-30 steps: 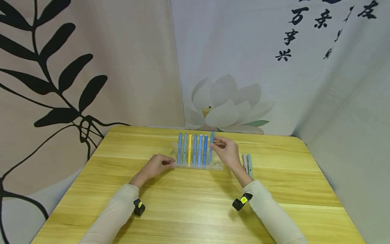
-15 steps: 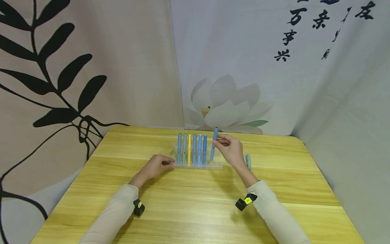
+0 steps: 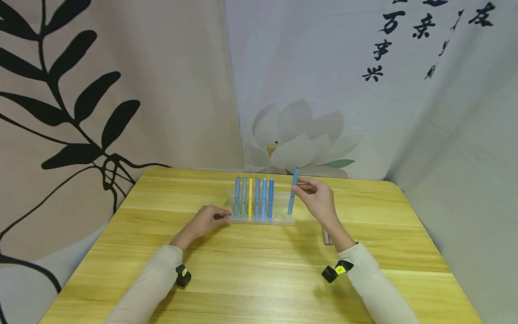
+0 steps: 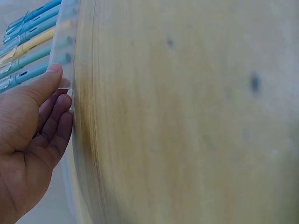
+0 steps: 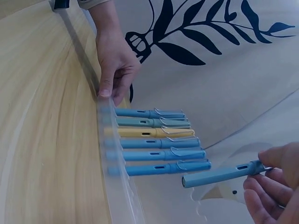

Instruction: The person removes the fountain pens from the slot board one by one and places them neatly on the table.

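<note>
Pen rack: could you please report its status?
Left hand grips rack. Right hand holds blue pen, lower end free. Six pens in rack. No obstruction visible.

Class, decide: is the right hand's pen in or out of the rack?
Out: the right wrist view shows the pen, its unheld end apart from the rack's base.

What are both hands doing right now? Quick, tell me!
Left hand: closed, pinching the end of the clear rack.
Right hand: closed, holding a blue pen.
</note>
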Demonstrator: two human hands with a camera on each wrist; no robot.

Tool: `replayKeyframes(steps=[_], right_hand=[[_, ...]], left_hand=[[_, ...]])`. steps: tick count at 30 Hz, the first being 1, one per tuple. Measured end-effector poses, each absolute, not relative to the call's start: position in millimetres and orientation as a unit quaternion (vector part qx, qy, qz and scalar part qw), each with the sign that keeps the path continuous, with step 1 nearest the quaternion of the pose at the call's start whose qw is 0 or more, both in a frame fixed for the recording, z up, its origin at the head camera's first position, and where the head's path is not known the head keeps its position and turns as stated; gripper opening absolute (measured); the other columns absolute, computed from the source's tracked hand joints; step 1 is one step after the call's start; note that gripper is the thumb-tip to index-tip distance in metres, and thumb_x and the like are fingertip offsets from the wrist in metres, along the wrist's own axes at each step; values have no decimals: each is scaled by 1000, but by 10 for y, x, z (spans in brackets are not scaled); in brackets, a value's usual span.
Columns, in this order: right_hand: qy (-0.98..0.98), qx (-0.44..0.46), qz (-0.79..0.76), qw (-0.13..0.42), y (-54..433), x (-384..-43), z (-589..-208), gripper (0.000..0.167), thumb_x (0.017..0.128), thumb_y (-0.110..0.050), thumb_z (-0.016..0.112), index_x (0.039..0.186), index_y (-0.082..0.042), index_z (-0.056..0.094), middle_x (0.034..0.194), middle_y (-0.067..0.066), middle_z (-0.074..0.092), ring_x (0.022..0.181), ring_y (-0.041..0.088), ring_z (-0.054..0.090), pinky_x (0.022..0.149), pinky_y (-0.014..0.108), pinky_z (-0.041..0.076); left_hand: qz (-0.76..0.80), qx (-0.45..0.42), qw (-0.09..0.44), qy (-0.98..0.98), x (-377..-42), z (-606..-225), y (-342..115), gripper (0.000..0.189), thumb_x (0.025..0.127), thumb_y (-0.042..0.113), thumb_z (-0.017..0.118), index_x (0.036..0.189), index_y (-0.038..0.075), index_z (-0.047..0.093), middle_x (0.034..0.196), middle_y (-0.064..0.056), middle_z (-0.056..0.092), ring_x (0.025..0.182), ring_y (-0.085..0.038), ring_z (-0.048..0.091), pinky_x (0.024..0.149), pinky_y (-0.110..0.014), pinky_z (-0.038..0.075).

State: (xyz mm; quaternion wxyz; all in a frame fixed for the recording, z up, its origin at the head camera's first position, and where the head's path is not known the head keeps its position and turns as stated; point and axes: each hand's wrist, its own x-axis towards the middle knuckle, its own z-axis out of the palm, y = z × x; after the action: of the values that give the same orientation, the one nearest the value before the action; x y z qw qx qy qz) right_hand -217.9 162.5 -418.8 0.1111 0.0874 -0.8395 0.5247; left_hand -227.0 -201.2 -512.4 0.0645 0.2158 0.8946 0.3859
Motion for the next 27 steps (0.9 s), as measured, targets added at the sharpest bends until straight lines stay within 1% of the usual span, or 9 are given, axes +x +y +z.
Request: replayKeyframes(steps=[3, 8, 12, 16, 20, 22, 23, 26, 27], right_hand=[[-842, 82, 521, 114, 1696, -2176, -4190, 40, 94, -35, 76, 126, -11, 72, 107, 11, 77, 97, 25, 73, 81, 37, 60], [-843, 73, 519, 120, 1824, -2170, -4190, 40, 95, -35, 76, 127, -11, 72, 107, 11, 77, 97, 26, 74, 77, 25, 59], [-843, 61, 520, 124, 1937, -2166, -4192, 42, 95, -35, 76, 127, -9, 72, 108, 14, 77, 97, 28, 74, 73, 21, 58], [-847, 44, 515, 124, 2059, -2167, -4209, 43, 95, -36, 75, 128, -8, 71, 109, 15, 76, 97, 26, 74, 72, 19, 58], [-854, 30, 506, 120, 2188, -2162, -4243, 46, 96, -38, 74, 130, -7, 71, 110, 16, 76, 92, 11, 73, 73, 18, 57], [-853, 23, 508, 116, 2253, -2159, -4261, 47, 96, -38, 73, 131, -7, 70, 112, 17, 75, 91, 10, 72, 73, 18, 58], [-854, 20, 507, 115, 2285, -2158, -4271, 47, 96, -39, 73, 131, -6, 70, 112, 18, 75, 92, 10, 72, 74, 18, 58], [-856, 6, 505, 110, 2372, -2160, -4303, 48, 96, -40, 73, 130, -6, 70, 113, 19, 74, 94, 20, 73, 74, 21, 59], [-858, 3, 502, 110, 2402, -2161, -4315, 49, 96, -41, 73, 130, -6, 70, 113, 19, 74, 94, 22, 73, 74, 21, 60]], left_hand=[[386, 217, 67, 894, -2269, -5128, -2018, 33, 98, 22, 71, 125, 3, 73, 117, -9, 75, 103, -22, 71, 86, -39, 59], [386, 224, 71, 892, -2266, -5138, -2027, 35, 99, 22, 70, 127, 3, 72, 119, -10, 74, 105, -23, 71, 88, -40, 59], [383, 228, 69, 893, -2269, -5145, -2033, 34, 99, 21, 69, 127, 2, 71, 119, -11, 74, 106, -24, 71, 89, -40, 59], [382, 230, 66, 893, -2273, -5144, -2032, 34, 99, 20, 69, 127, 1, 71, 119, -11, 74, 106, -25, 71, 89, -41, 59], [383, 228, 66, 893, -2276, -5141, -2032, 34, 99, 20, 69, 128, 2, 71, 120, -12, 74, 109, -26, 70, 90, -42, 59], [384, 228, 67, 892, -2275, -5140, -2034, 34, 100, 20, 68, 128, 1, 71, 121, -13, 73, 110, -27, 70, 91, -42, 59], [384, 227, 67, 892, -2274, -5138, -2033, 34, 100, 20, 68, 128, 1, 71, 121, -13, 73, 111, -28, 70, 91, -43, 58], [388, 226, 68, 891, -2269, -5128, -2027, 33, 100, 18, 68, 127, 0, 71, 121, -13, 73, 111, -28, 69, 92, -43, 58], [388, 226, 68, 891, -2270, -5127, -2024, 33, 99, 18, 68, 127, 0, 71, 121, -13, 73, 112, -29, 69, 92, -43, 58]])
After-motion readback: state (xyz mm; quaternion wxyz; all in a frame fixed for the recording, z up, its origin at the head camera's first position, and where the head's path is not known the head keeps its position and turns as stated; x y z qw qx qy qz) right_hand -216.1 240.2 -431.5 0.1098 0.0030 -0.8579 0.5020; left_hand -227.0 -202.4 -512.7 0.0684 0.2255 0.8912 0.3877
